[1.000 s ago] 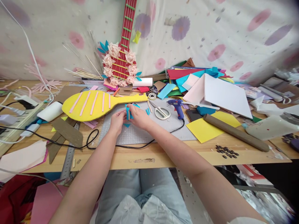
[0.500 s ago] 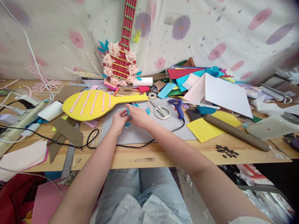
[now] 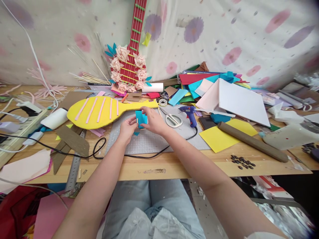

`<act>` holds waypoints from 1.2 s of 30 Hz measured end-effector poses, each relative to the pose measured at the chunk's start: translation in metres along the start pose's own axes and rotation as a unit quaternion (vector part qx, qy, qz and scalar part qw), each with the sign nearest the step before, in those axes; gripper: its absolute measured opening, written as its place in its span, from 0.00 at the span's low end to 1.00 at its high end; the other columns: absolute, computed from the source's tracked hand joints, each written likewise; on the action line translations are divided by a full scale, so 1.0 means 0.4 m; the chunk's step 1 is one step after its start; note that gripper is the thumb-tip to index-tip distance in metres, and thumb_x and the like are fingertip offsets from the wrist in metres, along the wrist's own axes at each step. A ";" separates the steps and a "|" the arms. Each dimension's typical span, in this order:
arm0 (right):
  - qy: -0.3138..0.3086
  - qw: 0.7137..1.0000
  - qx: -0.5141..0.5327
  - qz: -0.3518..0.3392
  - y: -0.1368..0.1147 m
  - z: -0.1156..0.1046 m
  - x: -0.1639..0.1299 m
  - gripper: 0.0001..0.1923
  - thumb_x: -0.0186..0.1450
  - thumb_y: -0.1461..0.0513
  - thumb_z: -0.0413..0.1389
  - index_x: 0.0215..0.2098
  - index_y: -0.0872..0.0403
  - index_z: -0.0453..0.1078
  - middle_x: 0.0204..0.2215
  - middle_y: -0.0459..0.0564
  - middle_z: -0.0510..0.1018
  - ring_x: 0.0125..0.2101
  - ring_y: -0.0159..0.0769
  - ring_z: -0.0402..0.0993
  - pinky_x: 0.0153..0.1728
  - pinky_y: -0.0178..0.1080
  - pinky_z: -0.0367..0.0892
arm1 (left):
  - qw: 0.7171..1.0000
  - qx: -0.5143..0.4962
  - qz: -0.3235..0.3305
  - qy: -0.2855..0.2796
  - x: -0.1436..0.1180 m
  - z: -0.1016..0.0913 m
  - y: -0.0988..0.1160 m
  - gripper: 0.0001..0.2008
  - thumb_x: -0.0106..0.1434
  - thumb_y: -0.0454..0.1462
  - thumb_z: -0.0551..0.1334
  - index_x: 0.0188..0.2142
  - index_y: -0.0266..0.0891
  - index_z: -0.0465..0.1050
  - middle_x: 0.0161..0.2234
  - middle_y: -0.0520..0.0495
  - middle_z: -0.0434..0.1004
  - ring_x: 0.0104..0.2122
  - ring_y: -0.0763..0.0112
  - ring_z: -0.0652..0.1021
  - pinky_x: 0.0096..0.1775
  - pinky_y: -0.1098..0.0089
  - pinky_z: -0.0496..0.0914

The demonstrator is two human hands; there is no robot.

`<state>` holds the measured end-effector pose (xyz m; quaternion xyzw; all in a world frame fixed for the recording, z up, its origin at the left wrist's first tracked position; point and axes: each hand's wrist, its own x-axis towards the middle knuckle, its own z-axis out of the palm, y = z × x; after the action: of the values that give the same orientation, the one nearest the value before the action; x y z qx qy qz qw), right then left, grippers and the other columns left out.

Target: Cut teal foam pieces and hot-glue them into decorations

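From here, left hand (image 3: 128,130) pinches blue piece (image 3: 140,117), probably steadying it, while half-open right hand (image 3: 156,122) curls alongside, grip unclear.

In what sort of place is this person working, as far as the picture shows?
Probably a craft corner or small handmade workshop: a glue gun and scissors lie on a gridded mat, with coloured sheets piled behind them.
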<state>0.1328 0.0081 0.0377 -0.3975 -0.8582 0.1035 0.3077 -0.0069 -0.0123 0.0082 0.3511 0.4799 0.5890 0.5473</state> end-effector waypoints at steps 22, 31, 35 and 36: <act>0.106 0.821 0.484 0.284 -0.024 0.131 -0.015 0.23 0.48 0.63 0.61 0.31 0.50 0.49 0.20 0.37 0.72 0.23 0.32 0.73 0.30 0.39 0.71 | 0.981 -0.178 0.042 0.064 0.009 0.022 -0.008 0.21 0.38 0.26 0.63 0.33 0.38 0.60 0.27 0.53 0.75 0.23 0.78 0.72 0.30 0.74 0.64; 0.121 0.796 0.506 0.309 -0.004 0.118 -0.016 0.23 0.46 0.66 0.62 0.28 0.50 0.48 0.15 0.34 0.70 0.19 0.30 0.72 0.23 0.35 0.70 | 0.985 -0.168 0.019 0.018 0.005 0.015 -0.005 0.15 0.45 0.27 0.60 0.36 0.36 0.66 0.29 0.49 0.77 0.31 0.71 0.77 0.39 0.69 0.68; 0.093 0.734 0.583 0.336 0.008 0.083 -0.025 0.28 0.43 0.66 0.65 0.29 0.50 0.47 0.16 0.35 0.72 0.19 0.29 0.72 0.24 0.34 0.71 | 0.990 -0.141 -0.031 0.001 0.003 0.001 -0.003 0.09 0.48 0.28 0.61 0.32 0.35 0.71 0.30 0.47 0.79 0.31 0.72 0.78 0.42 0.68 0.69; 0.087 0.725 0.592 0.341 0.010 0.076 -0.029 0.29 0.42 0.66 0.66 0.29 0.50 0.48 0.16 0.36 0.72 0.18 0.29 0.72 0.24 0.34 0.71 | 0.991 -0.131 -0.033 -0.007 0.003 -0.001 -0.006 0.09 0.48 0.28 0.63 0.31 0.35 0.72 0.29 0.47 0.79 0.31 0.72 0.78 0.42 0.68 0.69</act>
<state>0.1226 0.0043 0.0068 -0.4075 -0.3986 0.6537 0.4979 -0.0066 -0.0113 0.0057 0.2644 0.4065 0.6260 0.6107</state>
